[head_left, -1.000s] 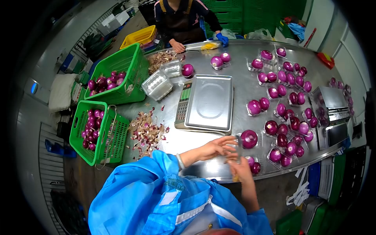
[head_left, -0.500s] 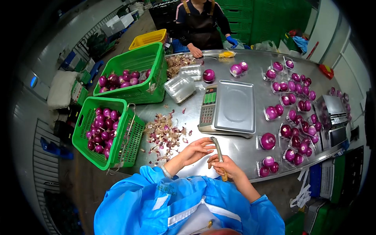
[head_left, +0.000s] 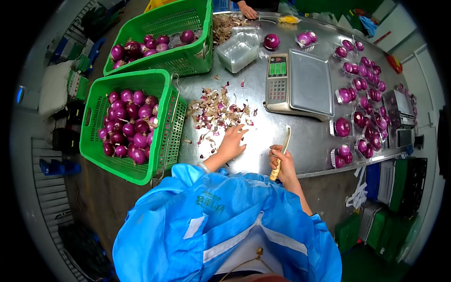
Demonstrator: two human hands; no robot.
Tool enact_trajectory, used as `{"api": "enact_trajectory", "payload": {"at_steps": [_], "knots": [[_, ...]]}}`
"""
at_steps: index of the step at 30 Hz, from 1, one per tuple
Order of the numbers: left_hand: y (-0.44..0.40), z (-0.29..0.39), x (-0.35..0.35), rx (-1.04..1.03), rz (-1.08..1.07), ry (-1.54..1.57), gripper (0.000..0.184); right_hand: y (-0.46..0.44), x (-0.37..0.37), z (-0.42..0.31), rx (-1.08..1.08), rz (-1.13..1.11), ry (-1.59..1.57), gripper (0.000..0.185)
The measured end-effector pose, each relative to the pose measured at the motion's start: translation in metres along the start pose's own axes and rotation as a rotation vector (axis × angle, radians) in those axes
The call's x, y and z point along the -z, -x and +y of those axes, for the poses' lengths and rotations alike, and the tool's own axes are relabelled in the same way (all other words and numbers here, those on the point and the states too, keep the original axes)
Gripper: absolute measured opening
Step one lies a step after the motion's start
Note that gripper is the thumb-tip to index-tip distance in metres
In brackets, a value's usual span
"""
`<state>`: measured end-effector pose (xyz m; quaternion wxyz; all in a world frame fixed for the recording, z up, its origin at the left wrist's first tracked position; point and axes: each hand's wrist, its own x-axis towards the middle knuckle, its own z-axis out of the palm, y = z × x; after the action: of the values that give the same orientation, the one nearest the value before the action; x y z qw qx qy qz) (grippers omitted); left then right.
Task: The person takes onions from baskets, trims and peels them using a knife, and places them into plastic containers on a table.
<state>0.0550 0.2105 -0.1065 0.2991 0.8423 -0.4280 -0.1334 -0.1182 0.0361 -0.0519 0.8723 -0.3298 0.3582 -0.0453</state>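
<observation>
My right hand (head_left: 283, 162) is wrapped round the pale handle of a knife (head_left: 286, 139), whose slim, slightly curved blade points away from me over the table. My left hand (head_left: 231, 143) is over the metal tabletop with its fingers apart, at the near edge of a heap of dry onion skins (head_left: 216, 112). Nothing shows in that hand. To its left, a green basket (head_left: 164, 101) holds many red onions (head_left: 128, 127).
Behind stands a second green basket (head_left: 185, 58) with onions. Clear plastic trays (head_left: 238, 50), a loose onion (head_left: 271, 41) and a weighing scale (head_left: 310, 83) lie farther back. Packed onions (head_left: 345, 95) cover the table's right side. A co-worker's hand (head_left: 247, 9) rests at the far edge.
My left hand has moved away from the knife blade, down to the tabletop by the skins. My right hand still grips the knife. The camera view has tilted downward.
</observation>
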Motion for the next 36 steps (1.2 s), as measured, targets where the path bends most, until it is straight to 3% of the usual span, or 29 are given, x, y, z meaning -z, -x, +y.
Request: {"api": "enact_trajectory", "payload": {"at_steps": [4, 7, 9, 15, 17, 20, 23, 25, 29, 30, 33, 35, 36], "knots": [[-0.036, 0.003, -0.024, -0.308, -0.143, -0.204, 0.060, 0.005, -0.004, 0.003, 0.021, 0.085, 0.019, 0.015], [-0.065, -0.020, -0.060, -0.342, -0.141, -0.330, 0.058, -0.001, 0.011, -0.011, 0.044, 0.141, 0.069, 0.016], [-0.076, -0.041, -0.070, -0.216, -0.178, -0.344, 0.050, -0.013, 0.017, -0.021, 0.043, 0.169, 0.080, 0.016], [-0.070, -0.098, -0.010, -0.049, 0.049, -0.493, 0.029, -0.050, 0.027, -0.046, -0.027, 0.097, 0.196, 0.015], [-0.055, -0.112, 0.009, 0.102, -0.057, -0.543, 0.038, -0.062, 0.028, -0.049, -0.044, 0.056, 0.228, 0.015], [-0.043, -0.081, 0.046, -0.041, 0.203, -0.476, 0.028, -0.076, 0.031, -0.049, -0.039, 0.048, 0.347, 0.018], [-0.027, -0.072, 0.044, 0.021, 0.252, -0.357, 0.016, -0.081, 0.033, -0.041, -0.043, 0.042, 0.461, 0.019], [-0.014, -0.066, 0.032, 0.137, 0.225, -0.233, 0.014, -0.079, 0.039, -0.034, -0.038, 0.014, 0.563, 0.016], [0.013, -0.030, 0.022, 0.153, 0.144, -0.153, 0.021, -0.054, 0.059, -0.016, 0.104, 0.028, 0.950, 0.017], [0.021, -0.019, 0.022, 0.155, 0.115, -0.069, 0.024, -0.051, 0.073, -0.006, 0.304, 0.023, 1.181, 0.018], [0.058, -0.035, 0.006, 0.073, 0.033, -0.058, 0.028, -0.034, 0.116, 0.019, 0.351, 0.137, 1.427, 0.021], [0.086, -0.039, 0.006, 0.104, 0.056, 0.053, 0.024, -0.020, 0.147, 0.037, 0.374, 0.278, 1.314, 0.022], [0.109, -0.057, -0.003, 0.182, -0.053, 0.000, 0.021, -0.012, 0.160, 0.043, 0.380, 0.341, 1.255, 0.023]]}}
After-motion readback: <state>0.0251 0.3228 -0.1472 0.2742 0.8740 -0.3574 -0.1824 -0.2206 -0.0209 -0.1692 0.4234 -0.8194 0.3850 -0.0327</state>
